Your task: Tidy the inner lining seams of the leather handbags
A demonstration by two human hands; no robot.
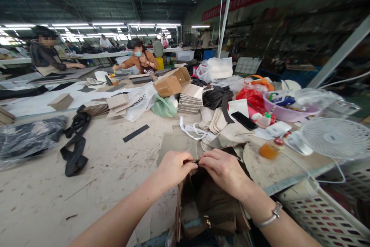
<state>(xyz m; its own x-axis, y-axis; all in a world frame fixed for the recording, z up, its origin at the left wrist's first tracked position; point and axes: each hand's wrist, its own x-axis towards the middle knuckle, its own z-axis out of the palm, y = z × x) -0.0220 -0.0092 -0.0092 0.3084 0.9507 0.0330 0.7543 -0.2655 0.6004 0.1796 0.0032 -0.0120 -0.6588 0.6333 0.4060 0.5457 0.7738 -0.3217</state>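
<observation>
Both hands meet at the far edge of a dark brown bag [222,200], which stands at the front edge of the table with its inside facing me. My left hand [175,168] pinches that edge between thumb and fingers. Close beside it, my right hand [224,170] has its fingers closed on the same edge, almost touching the left thumb. A small gold-coloured metal fitting [207,221] shows low on the bag. What exactly lies between the fingertips is too small to make out.
Behind the bag are stacked beige pieces [219,120], a black phone [244,120] and a white ribbon [192,129]. On the right stand an orange jar [268,151], a white fan [335,138] and a plastic crate [326,208]. Black straps [74,154] lie left. Co-workers [141,60] sit across.
</observation>
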